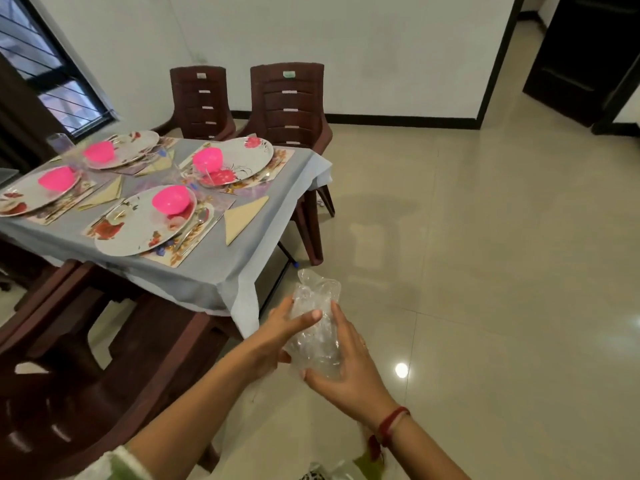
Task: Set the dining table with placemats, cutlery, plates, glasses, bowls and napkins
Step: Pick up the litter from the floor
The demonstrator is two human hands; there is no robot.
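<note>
A crumpled clear plastic bag (314, 297) held between left hand (277, 336) and right hand (349, 370).
Both grip it at 6 o'clock; 4 plates (131, 233) with pink bowls (171, 199) sit on the table (207, 275) at 10 o'clock.

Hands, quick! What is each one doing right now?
Left hand: holds the crumpled clear plastic bag, thumb across it.
Right hand: grips the same bag from below.

Brown chairs (289, 105) nr white wall (381, 46), window (41, 64) top-L
</note>
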